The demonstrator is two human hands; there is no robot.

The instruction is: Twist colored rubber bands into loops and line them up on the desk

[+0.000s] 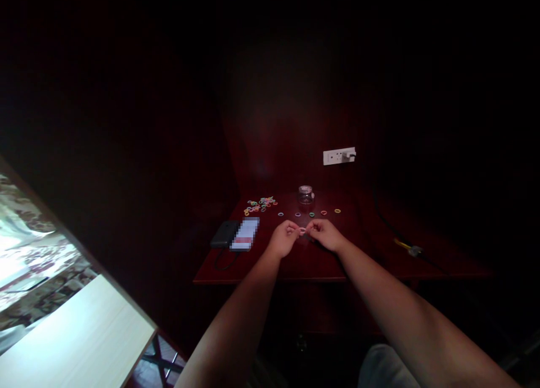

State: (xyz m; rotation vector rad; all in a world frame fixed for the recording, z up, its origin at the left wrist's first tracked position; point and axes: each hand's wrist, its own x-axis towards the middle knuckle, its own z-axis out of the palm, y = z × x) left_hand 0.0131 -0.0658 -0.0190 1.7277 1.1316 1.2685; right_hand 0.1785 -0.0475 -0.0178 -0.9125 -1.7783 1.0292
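Observation:
Between my two hands is a small pale pink hair tie (302,230), pinched from both sides. My left hand (286,235) grips its left edge with thumb and forefinger. On the opposite edge, the fingertips of my right hand (324,233) are closed. Just beyond my hands lies a spaced row of hair ties: a blue one (280,214), a purple one (297,214), a green one (311,214), a red one (324,212) and a yellow one (337,211). A loose heap of multicoloured hair ties (261,204) spreads at the back left.
A clear jar (305,195) stands behind the row. On the left lie a phone (245,234) and a black box-shaped device (224,234) with a cable. A power socket (339,156) is on the back wall. A yellow-and-grey item (408,247) rests on the right with a dark cable.

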